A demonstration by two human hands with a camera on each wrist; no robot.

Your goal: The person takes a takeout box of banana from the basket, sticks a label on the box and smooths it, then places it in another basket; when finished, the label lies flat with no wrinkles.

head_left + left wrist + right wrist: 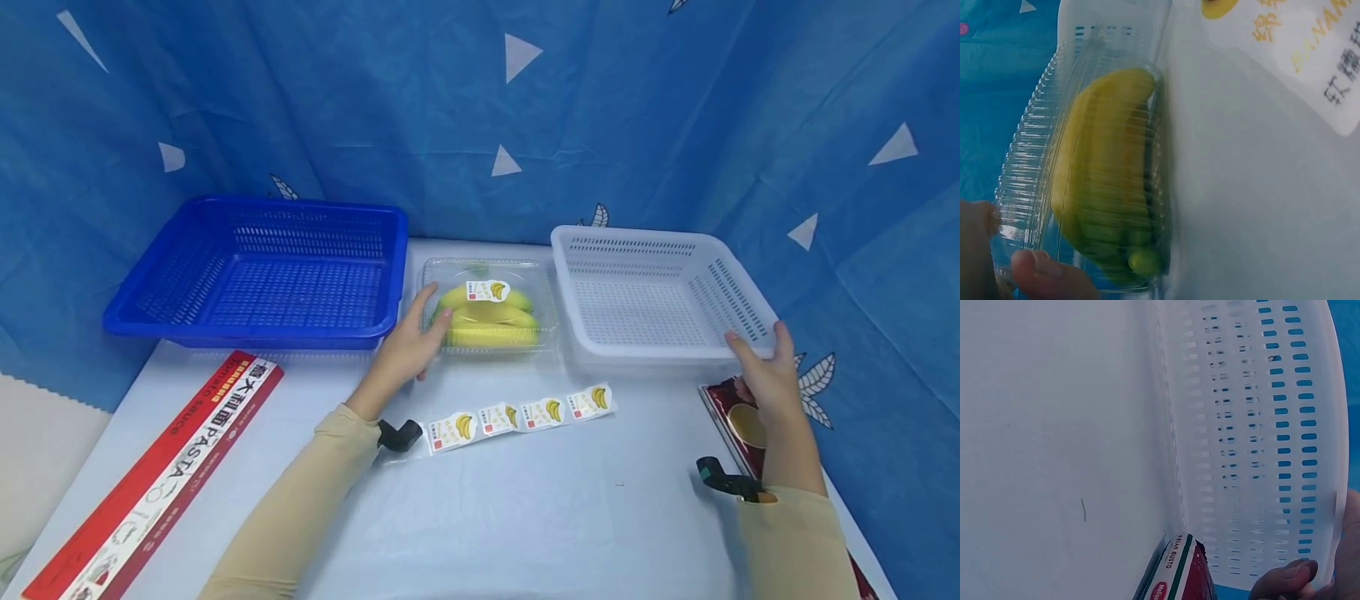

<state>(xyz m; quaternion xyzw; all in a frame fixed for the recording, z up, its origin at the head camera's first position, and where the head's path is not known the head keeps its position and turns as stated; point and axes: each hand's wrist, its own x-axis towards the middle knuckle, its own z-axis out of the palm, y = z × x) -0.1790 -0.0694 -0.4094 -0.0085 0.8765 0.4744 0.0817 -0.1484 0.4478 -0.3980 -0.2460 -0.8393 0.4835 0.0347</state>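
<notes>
A clear plastic clamshell box [551, 329] of yellow-green bananas [491, 335] stands on the table between two baskets, with a banana label [487, 291] on its lid. My left hand [408, 337] is at the box's left end, its thumb and fingers about the corner; in the left wrist view the thumb [1047, 275] shows close by the ridged edge. With my right hand [772, 371] I hold the near right corner of the white basket [637, 346], thumb at the rim and fingers outside. Below the box lies a strip of several banana stickers [498, 419].
A blue basket [258, 333] stands at the back left. A long red pasta box [161, 475] lies along the left edge. Under my right forearm lies a dark red package [731, 417]. Behind everything hangs a blue curtain [465, 108].
</notes>
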